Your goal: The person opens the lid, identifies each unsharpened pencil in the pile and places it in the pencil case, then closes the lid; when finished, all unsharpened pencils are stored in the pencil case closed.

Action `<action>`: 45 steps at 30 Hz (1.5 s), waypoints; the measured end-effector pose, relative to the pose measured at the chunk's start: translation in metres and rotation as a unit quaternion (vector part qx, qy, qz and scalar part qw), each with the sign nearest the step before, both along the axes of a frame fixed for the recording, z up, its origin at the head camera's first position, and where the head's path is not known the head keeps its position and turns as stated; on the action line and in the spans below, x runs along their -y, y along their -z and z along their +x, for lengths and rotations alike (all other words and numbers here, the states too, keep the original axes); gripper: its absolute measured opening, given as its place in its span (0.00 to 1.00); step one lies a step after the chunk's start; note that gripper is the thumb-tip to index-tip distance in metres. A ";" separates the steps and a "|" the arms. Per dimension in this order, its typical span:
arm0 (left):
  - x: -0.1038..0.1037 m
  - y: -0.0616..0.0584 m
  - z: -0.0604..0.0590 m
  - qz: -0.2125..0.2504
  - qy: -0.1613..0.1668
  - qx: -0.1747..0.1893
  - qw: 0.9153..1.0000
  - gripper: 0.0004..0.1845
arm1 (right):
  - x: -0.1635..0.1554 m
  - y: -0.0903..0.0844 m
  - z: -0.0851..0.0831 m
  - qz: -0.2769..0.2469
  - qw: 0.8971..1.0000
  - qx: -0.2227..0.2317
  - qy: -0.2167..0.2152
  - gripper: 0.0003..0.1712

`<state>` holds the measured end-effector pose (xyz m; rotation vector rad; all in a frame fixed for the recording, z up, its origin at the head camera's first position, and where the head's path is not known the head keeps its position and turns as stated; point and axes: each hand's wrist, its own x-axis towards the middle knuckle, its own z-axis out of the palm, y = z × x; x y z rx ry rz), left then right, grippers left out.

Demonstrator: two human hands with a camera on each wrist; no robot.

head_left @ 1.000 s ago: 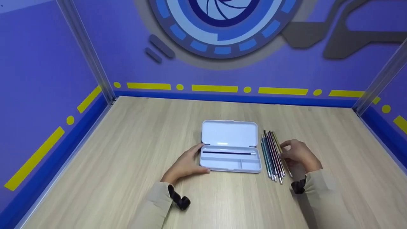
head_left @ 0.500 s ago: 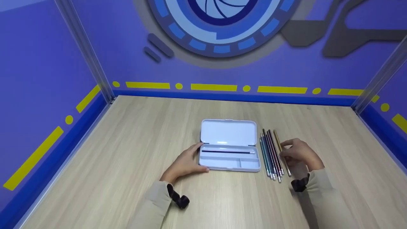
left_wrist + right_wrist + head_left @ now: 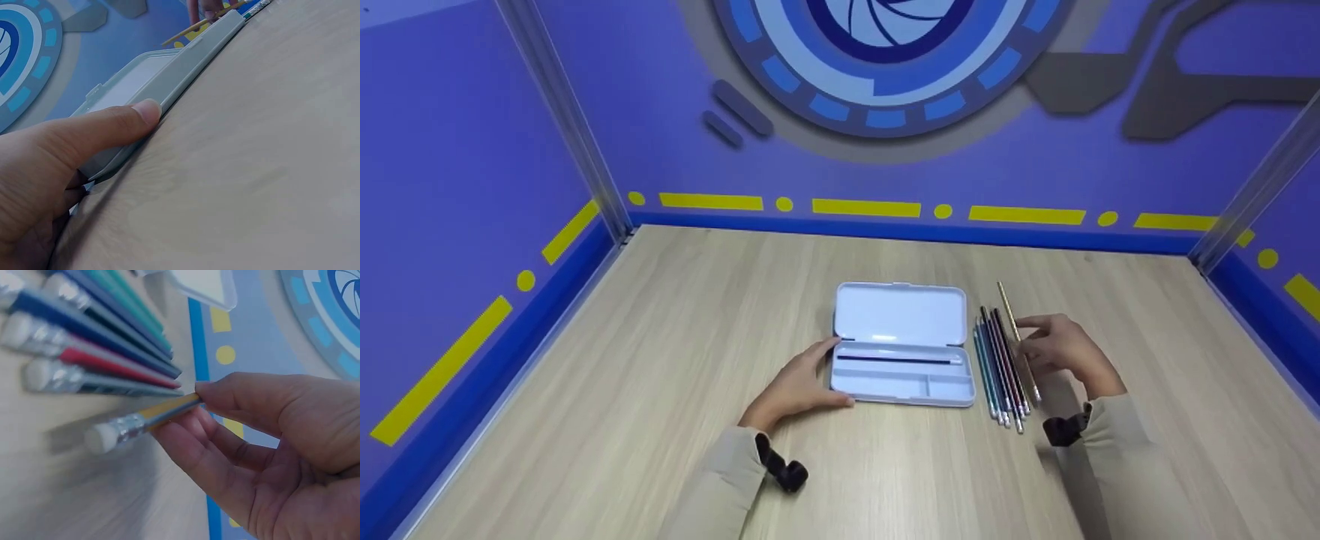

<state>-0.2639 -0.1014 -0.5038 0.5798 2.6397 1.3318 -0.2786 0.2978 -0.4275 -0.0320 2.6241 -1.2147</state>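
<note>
A white pencil case (image 3: 900,313) lies with its lid raised on the table, a dark pencil (image 3: 896,360) in its long back compartment. My left hand (image 3: 795,388) grips the case's left end, thumb (image 3: 147,111) along the front wall and fingers round the far side, partly hidden. To the right of the case, my right hand (image 3: 1069,352) pinches a yellow pencil (image 3: 169,410) between thumb and fingers. Its white eraser end points toward me and its far end is tipped up. Several pencils (image 3: 997,367) in green, blue and red lie side by side just left of that hand.
The wooden table (image 3: 660,315) runs back to a blue-purple wall (image 3: 645,150) with yellow marks. Side panels stand at left and right, joined by metal corner posts (image 3: 577,127). The case's two front compartments hold nothing.
The yellow pencil has come away from the other pencils and been raised, its far end tilting up, as my right hand lifts slightly. My left hand stays on the case.
</note>
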 end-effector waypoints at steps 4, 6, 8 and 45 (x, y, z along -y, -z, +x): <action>0.000 0.001 0.000 0.000 0.000 -0.001 1.000 0.56 | 0.007 -0.006 -0.003 -0.019 1.000 -0.022 0.006 0.30; 0.000 0.001 0.001 -0.002 -0.001 0.000 1.000 0.55 | 0.011 -0.007 -0.004 -0.019 0.999 -0.034 0.008 0.29; 0.000 0.002 0.001 -0.004 -0.002 -0.001 1.000 0.55 | 0.015 -0.009 -0.006 -0.014 0.999 -0.044 0.007 0.28; 0.000 0.001 -0.001 0.002 0.002 -0.009 1.000 0.55 | 0.098 -0.021 -0.021 0.015 0.976 -0.125 -0.179 0.15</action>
